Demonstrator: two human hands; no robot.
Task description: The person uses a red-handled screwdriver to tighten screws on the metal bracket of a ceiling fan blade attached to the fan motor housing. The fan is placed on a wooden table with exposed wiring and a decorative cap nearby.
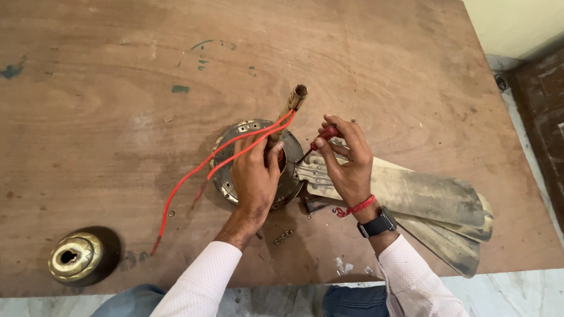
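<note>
A broad, scuffed brown wooden table (364,53) fills nearly the whole view, its near edge running just in front of the person and its right edge close to a tiled floor and a dark door; the far and left stretches of the top lie open, while the near right is taken up. There a stack of pale, grimy fan blades (429,202) fans out toward the near right corner, almost to the edge. Just left of the blades sits the round metal fan motor housing (235,138), roughly mid-table, with a short brass-coloured rod (294,101) standing up from its centre. It looks heavy, rigid and greasy, best gripped around the rim or steadied from above, not by the rod or wiring. The left hand (254,179) lies spread over the top of the housing, fingers curled against the hub, pressing it down rather than closing around anything. The right hand (346,161) is pinched shut on a small red-handled screwdriver (320,140), its tip angled down at the housing's right side where a blade bracket meets it. Two thin red wires (194,176) trail from the rod across the housing and down to the left; they are limp and easily snagged. A domed brass-coloured cover (75,256) rests well apart near the front left corner, and a few tiny loose screws (283,236) lie just beside the left wrist, light and apt to roll.
</note>
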